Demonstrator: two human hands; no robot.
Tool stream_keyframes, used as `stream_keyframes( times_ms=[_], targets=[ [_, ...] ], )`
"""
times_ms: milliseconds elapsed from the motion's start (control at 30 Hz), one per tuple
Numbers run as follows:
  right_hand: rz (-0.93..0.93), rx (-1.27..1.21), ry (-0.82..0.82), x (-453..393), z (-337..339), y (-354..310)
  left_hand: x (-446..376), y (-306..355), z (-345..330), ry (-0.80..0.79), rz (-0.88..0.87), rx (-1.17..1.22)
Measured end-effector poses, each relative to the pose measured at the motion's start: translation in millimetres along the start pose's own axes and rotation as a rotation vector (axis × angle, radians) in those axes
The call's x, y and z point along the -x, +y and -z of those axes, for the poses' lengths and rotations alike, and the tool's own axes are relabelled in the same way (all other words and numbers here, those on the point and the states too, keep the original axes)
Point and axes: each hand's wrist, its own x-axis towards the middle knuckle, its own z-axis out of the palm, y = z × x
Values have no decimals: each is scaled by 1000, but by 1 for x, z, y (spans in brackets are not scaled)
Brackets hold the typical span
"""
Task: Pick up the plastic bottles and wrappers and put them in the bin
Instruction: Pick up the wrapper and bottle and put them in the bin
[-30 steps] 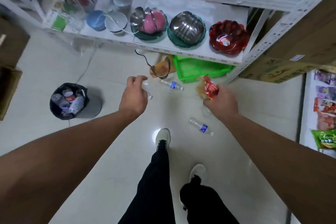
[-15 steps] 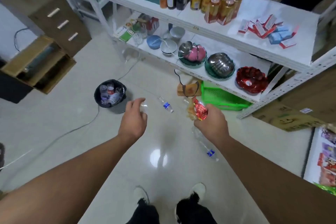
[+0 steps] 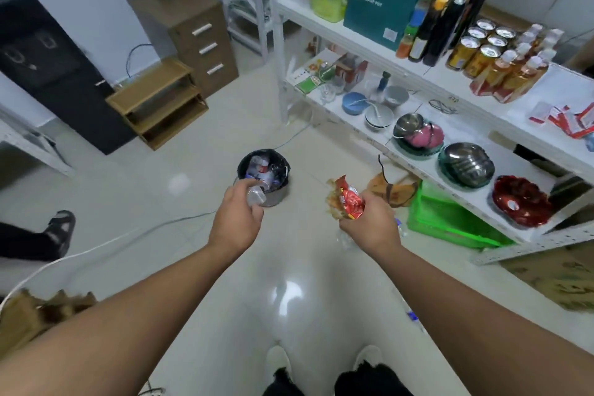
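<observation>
Bottle [image 3: 255, 194] of clear plastic sits gripped in the left hand [image 3: 236, 222] at centre frame, just short of the bin [image 3: 264, 175]; the right hand [image 3: 369, 223] clutches red wrappers [image 3: 345, 202], centre right; the bin already holds several bottles, so the job looks well along; another bottle [image 3: 413, 315] seems to lie on the floor [image 3: 199, 267], lower right, left to collect.
</observation>
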Motion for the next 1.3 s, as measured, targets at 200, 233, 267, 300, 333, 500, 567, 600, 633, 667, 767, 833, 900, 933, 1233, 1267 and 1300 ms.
stream_keyframes(
  times_ms=[200, 233, 267, 300, 333, 500, 567, 600, 633, 667, 767, 833, 900, 933, 1233, 1267, 1300],
  targets=[
    [44, 50, -57, -33, -23, -41, -29, -20, 9, 16, 73, 30],
    [49, 58, -66, -42, -25, -45, -37, -22, 8, 27, 82, 33],
    [52, 65, -73, -52, -26, -48, -45, -23, 8, 38, 97, 36],
    [56, 76, -76, -63, -26, -51, -53, -23, 8, 50, 114, 37],
    [62, 87, -79, -75, -27, -54, -61, -22, 8, 62, 133, 35],
    [88, 82, -159, -145, -34, -73, -112, -17, 4, 114, 228, 64],
    [96, 93, -196, -172, -41, -81, -134, -17, 1, 126, 257, 73],
    [106, 106, -212, -185, -46, -86, -143, -18, -1, 132, 269, 77],
    [119, 121, -226, -197, -50, -91, -153, -20, -3, 137, 277, 77],
    [130, 135, -237, -209, -54, -97, -162, -21, -4, 142, 282, 80],
    [148, 145, -257, -241, -70, -116, -190, -32, -6, 143, 283, 95],
    [140, 138, -274, -259, -81, -128, -211, -43, -8, 146, 282, 83],
    [132, 125, -283, -276, -97, -137, -233, -57, -10, 156, 304, 44],
    [122, 124, -285, -284, -106, -139, -244, -66, -12, 152, 320, 17],
    [-47, 91, -276, -364, -227, -126, -349, -169, -59, -5, 285, -3],
    [-56, 107, -296, -371, -242, -120, -359, -179, -68, -25, 287, 3],
    [-72, 121, -318, -378, -257, -112, -367, -191, -79, -43, 304, 16]
  ],
)
